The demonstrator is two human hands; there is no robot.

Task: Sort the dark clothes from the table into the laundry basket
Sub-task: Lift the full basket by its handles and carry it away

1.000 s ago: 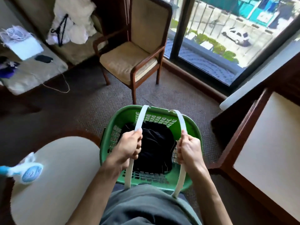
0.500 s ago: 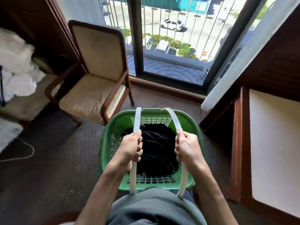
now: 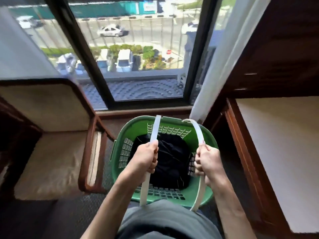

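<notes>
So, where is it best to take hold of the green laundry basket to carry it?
By its two white handles, from above, one per hand, as left hand and right hand grip now. The straps arch over the green laundry basket, either side of the dark clothes, which should keep it level.

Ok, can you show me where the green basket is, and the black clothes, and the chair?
green basket [image 3: 199, 133]: head view, far right part of its rim.
black clothes [image 3: 172, 157]: head view, middle of the pile inside the basket.
chair [image 3: 51, 163]: head view, its tan seat cushion.
</notes>
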